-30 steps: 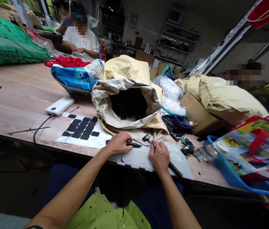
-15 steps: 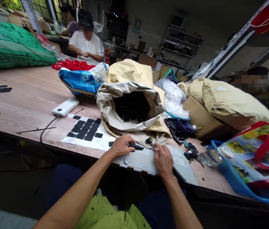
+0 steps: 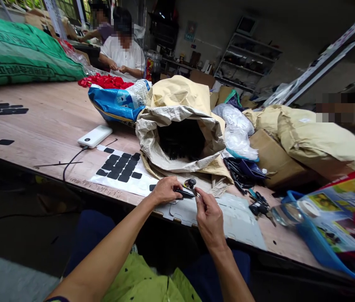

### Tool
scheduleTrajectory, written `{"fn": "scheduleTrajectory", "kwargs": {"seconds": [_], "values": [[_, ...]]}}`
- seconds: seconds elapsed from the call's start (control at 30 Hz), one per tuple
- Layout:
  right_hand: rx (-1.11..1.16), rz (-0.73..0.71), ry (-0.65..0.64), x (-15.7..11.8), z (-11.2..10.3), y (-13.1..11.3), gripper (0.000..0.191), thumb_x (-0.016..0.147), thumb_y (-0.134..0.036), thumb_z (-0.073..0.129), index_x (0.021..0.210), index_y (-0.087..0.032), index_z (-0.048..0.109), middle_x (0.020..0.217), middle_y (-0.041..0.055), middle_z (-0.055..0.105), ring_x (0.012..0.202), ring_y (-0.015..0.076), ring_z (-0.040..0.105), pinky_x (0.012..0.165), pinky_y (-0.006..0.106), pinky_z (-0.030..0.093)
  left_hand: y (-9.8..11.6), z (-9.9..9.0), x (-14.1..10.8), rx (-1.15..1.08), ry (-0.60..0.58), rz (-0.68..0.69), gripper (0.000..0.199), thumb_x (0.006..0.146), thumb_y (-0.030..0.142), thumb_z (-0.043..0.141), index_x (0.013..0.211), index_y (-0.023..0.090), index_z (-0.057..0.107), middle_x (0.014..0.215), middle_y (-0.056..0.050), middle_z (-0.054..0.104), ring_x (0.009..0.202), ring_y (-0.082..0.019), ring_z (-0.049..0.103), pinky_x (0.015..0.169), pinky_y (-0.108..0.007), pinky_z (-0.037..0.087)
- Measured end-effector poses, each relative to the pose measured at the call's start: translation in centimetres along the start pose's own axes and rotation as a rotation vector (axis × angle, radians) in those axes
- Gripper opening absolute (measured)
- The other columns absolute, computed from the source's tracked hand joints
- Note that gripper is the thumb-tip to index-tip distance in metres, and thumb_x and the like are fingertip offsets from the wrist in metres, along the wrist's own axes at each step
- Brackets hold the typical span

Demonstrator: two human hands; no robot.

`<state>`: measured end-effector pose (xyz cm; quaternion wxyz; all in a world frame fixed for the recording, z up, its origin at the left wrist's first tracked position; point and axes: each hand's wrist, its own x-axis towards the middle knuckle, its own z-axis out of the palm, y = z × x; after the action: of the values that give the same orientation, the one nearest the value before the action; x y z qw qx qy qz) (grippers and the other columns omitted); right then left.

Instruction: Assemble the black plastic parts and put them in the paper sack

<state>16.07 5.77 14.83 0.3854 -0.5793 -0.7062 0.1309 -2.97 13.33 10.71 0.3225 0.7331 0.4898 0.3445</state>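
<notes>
My left hand (image 3: 167,191) is closed on a slim black piece (image 3: 185,193) just above the grey board (image 3: 240,220) at the table's front edge. In my right hand (image 3: 209,214) is a ratchet-like tool (image 3: 191,184) with a metal handle and a round dark head. That head is raised over the black piece; whether they touch I cannot tell. Behind both hands lies an open sack (image 3: 146,134) with dark contents. Left of my left hand, a white sheet (image 3: 102,180) carries several black rounded patches (image 3: 122,167).
A white power bank (image 3: 94,136) with a cable lies left. Keys (image 3: 260,207), a clear bottle (image 3: 287,214) and a blue basket (image 3: 318,247) stand right. Dark pieces (image 3: 235,174) lie beside the sack. A person in white (image 3: 122,54) sits across the table.
My right hand has lifted the tool, bringing its head above the black piece. My left hand still grips that piece. The whole view has shifted, so the scene sits further right.
</notes>
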Motion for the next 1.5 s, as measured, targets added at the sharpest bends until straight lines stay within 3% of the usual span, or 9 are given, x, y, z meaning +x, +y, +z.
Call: {"fn": "scheduleTrajectory", "kwargs": {"seconds": [0.2, 0.57, 0.83, 1.03, 1.2, 1.27, 1.37, 1.43, 1.5], "values": [[-0.154, -0.017, -0.078, -0.7, 0.0, -0.8, 0.037, 0.102, -0.031, 0.043, 0.128, -0.026, 0.068, 0.106, 0.0063, 0.07, 0.1, 0.0196, 0.065, 0.087, 0.03, 0.049, 0.4, -0.3, 0.1, 0.028, -0.023, 0.008, 0.011, 0.065, 0.024, 0.084, 0.074, 0.02, 0.078, 0.077, 0.002, 0.06, 0.071, -0.013, 0.056, 0.065, -0.024, 0.039], [-0.206, 0.036, -0.03, -1.1, -0.9, 0.1, 0.037, 0.101, -0.032, 0.043, 0.127, -0.027, 0.069, 0.104, 0.0048, 0.07, 0.096, 0.0183, 0.066, 0.081, 0.029, 0.049, 0.2, 0.1, 0.1, 0.017, -0.01, -0.025, 0.02, 0.065, 0.023, 0.083, 0.085, 0.023, 0.081, 0.082, 0.002, 0.066, 0.075, -0.015, 0.06, 0.068, -0.025, 0.042], [-0.261, 0.081, 0.063, 1.8, -2.8, 4.0, 0.035, 0.096, -0.034, 0.049, 0.121, -0.026, 0.072, 0.106, 0.0052, 0.07, 0.091, 0.0195, 0.063, 0.081, 0.031, 0.046, 0.7, 0.0, -0.2, 0.134, -0.003, 0.019, 0.025, 0.065, 0.028, 0.085, 0.088, 0.022, 0.077, 0.086, 0.001, 0.065, 0.081, -0.017, 0.06, 0.07, -0.026, 0.042], [-0.495, -0.016, 0.04, 2.2, -1.2, 8.2, 0.034, 0.096, -0.028, 0.048, 0.12, -0.025, 0.073, 0.094, 0.0058, 0.065, 0.095, 0.0224, 0.057, 0.085, 0.033, 0.041, -0.2, 0.2, 0.1, 0.173, -0.03, 0.059, 0.024, 0.071, 0.035, 0.085, 0.09, 0.023, 0.077, 0.088, -0.001, 0.064, 0.085, -0.018, 0.06, 0.072, -0.027, 0.042], [-0.602, -0.081, 0.072, 1.7, -0.4, 8.6, 0.031, 0.097, -0.025, 0.049, 0.12, -0.024, 0.07, 0.093, 0.0053, 0.063, 0.09, 0.0211, 0.053, 0.082, 0.031, 0.038, 2.6, -0.8, -1.2, -0.137, -0.051, 0.083, 0.022, 0.085, 0.036, 0.073, 0.1, 0.02, 0.076, 0.095, -0.003, 0.068, 0.081, -0.016, 0.058, 0.076, -0.027, 0.043], [-0.613, -0.09, 0.066, 1.7, -0.5, 8.5, 0.031, 0.097, -0.025, 0.049, 0.12, -0.024, 0.069, 0.094, 0.0051, 0.063, 0.089, 0.0208, 0.053, 0.081, 0.031, 0.038, 4.7, -0.7, -2.8, -0.419, -0.193, 0.047, 0.027, 0.089, 0.039, 0.068, 0.105, 0.018, 0.075, 0.094, -0.003, 0.071, 0.081, -0.016, 0.06, 0.076, -0.026, 0.045], [-0.633, -0.093, 0.074, 1.7, -0.5, 8.5, 0.03, 0.097, -0.024, 0.05, 0.12, -0.024, 0.069, 0.095, 0.0052, 0.062, 0.089, 0.0208, 0.053, 0.081, 0.031, 0.039, 5.7, 1.3, -6.1, -0.73, -0.735, -0.099, 0.036, 0.078, 0.045, 0.079, 0.103, 0.019, 0.077, 0.085, -0.003, 0.073, 0.075, -0.016, 0.062, 0.07, -0.026, 0.048], [-0.644, -0.097, 0.084, 1.7, -0.5, 8.6, 0.029, 0.097, -0.024, 0.051, 0.12, -0.024, 0.069, 0.095, 0.0052, 0.062, 0.09, 0.0209, 0.053, 0.081, 0.032, 0.039, 3.8, 4.1, -8.4, -0.733, -1.099, -0.247, 0.04, 0.065, 0.042, 0.088, 0.097, 0.02, 0.078, 0.079, -0.002, 0.072, 0.069, -0.016, 0.062, 0.066, -0.026, 0.048], [-0.648, -0.105, 0.091, 1.7, -0.4, 8.6, 0.029, 0.097, -0.024, 0.051, 0.119, -0.024, 0.069, 0.093, 0.005, 0.062, 0.089, 0.021, 0.053, 0.081, 0.032, 0.039, 0.3, 7.4, -10.6, -0.614, -1.177, -0.437, 0.036, 0.056, 0.037, 0.091, 0.085, 0.02, 0.079, 0.071, 0.0, 0.07, 0.064, -0.016, 0.059, 0.062, -0.027, 0.046]]}}
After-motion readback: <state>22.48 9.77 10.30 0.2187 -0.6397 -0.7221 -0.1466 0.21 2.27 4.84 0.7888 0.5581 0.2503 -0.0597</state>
